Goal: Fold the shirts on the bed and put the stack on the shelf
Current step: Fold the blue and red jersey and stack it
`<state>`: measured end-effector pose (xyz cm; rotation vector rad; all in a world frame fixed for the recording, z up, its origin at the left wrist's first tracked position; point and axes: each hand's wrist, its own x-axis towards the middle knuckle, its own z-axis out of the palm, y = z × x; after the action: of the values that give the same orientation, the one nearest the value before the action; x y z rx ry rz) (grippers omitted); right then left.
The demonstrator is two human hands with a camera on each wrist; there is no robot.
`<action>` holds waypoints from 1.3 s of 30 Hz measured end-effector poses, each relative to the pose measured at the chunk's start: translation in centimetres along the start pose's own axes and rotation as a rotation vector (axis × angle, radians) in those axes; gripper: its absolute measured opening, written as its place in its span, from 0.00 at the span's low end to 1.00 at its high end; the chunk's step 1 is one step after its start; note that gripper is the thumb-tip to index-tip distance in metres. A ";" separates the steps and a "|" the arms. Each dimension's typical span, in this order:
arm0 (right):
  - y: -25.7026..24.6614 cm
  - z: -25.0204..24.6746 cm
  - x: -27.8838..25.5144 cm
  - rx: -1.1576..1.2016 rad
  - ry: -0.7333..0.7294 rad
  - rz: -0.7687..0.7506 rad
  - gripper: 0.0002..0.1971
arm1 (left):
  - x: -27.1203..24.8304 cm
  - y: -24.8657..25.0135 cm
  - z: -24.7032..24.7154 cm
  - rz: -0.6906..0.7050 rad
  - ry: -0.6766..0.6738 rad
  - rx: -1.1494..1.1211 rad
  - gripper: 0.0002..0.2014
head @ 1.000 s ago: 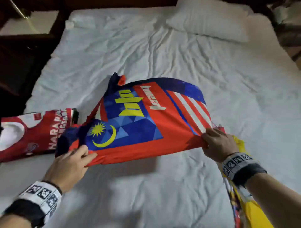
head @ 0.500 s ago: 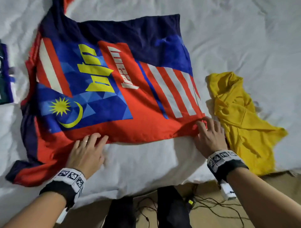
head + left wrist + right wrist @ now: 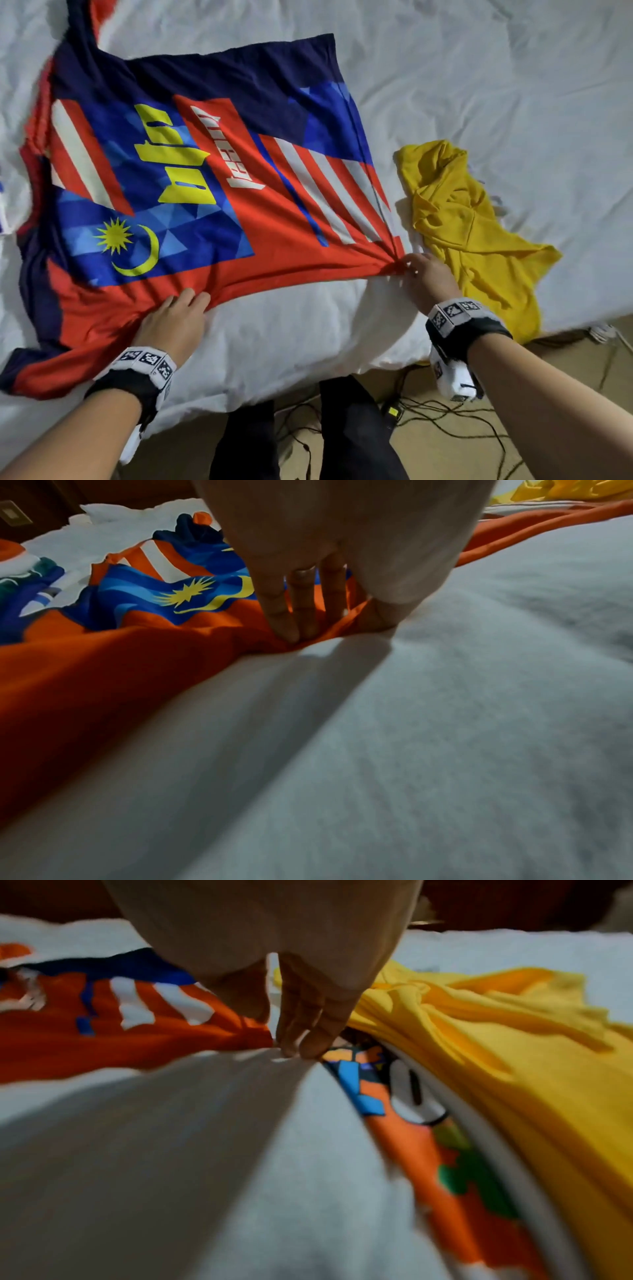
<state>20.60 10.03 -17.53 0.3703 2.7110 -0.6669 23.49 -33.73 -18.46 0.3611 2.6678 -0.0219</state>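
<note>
A red, blue and white flag-print shirt (image 3: 212, 192) lies spread flat on the white bed (image 3: 479, 85). My left hand (image 3: 188, 301) pinches its near red edge, and in the left wrist view the fabric (image 3: 137, 647) bunches between fingers (image 3: 291, 620) and thumb. At the shirt's near right corner, my right hand (image 3: 406, 265) pinches the cloth and creases fan out from it. The right wrist view shows that hand (image 3: 284, 1042) on the red corner (image 3: 205, 1042). A crumpled yellow shirt (image 3: 472, 233) lies just right of my right hand.
Another shirt (image 3: 2, 212) shows at the left edge, teal and blue in the left wrist view (image 3: 24, 588). A multicoloured print (image 3: 394, 1096) lies under the yellow shirt (image 3: 496, 1028). Below the bed's near edge are the floor, cables (image 3: 445, 428) and the person's dark trouser legs (image 3: 356, 431).
The flag shirt went from held in the air to lying spread on the bed. Both hands went from lying flat on its near edge to pinching it, and creases now pull toward them.
</note>
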 end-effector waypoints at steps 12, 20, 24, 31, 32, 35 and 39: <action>0.2 -1.1 3.1 0.189 -0.052 0.360 0.05 | -0.1 0.0 0.8 -0.042 0.126 -0.124 0.18; -2.0 -1.4 1.7 -0.154 -0.050 0.214 0.09 | -0.7 0.6 -1.2 -0.086 -0.007 -0.197 0.21; -6.9 0.1 0.2 -0.161 -0.027 0.056 0.08 | -1.3 -2.2 -2.9 -0.207 0.227 -0.338 0.21; -20.6 10.2 -4.8 -0.028 -0.162 -0.101 0.07 | -5.9 -14.5 -2.3 -0.627 0.472 -0.372 0.16; -22.7 12.0 -5.9 -0.027 -0.199 -0.103 0.07 | -6.6 -16.1 -1.6 -0.678 0.424 -0.395 0.16; -28.4 16.9 -8.9 -0.022 -0.277 -0.125 0.14 | -8.1 -19.7 0.6 -0.746 0.159 -0.581 0.19; -33.9 20.8 -11.1 -0.080 -0.353 0.009 0.28 | -9.7 -21.2 2.2 -0.634 0.046 -0.706 0.22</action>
<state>24.95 -31.03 -17.21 0.2208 2.3901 -0.5598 27.41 -56.83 -17.14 -0.7028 2.5094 0.7091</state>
